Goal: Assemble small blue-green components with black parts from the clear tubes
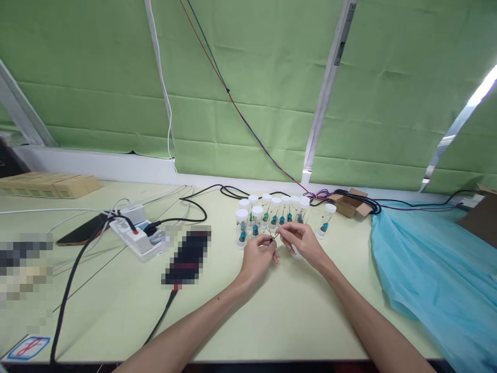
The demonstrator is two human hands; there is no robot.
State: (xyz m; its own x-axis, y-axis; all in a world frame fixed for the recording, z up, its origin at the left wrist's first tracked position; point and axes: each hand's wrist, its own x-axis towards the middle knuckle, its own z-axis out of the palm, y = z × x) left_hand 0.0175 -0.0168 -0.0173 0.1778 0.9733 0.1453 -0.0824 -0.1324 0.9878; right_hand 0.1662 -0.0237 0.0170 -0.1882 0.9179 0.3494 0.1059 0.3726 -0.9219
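Both of my hands meet over the middle of the table. Between the fingertips of my left hand [258, 256] is a small dark piece with a thin stem [275, 238], too small to name. My right hand [303, 242] pinches the stem's other end. Partly hidden below the right hand is a white round cap or jar [297, 254]. Just behind my hands stand several clear tubes with white caps [241, 228], holding small blue or green pieces on thin stems. Another capped clear tube [325, 221] stands apart, to the right of my right hand.
Left of me lie a blurred dark phone-like device [188, 257] on a cable, a white power strip [140, 238] and a dark phone [83, 228]. A small open cardboard box [351, 203] and light blue plastic sheeting [423, 264] are at right. Black cables run along the back.
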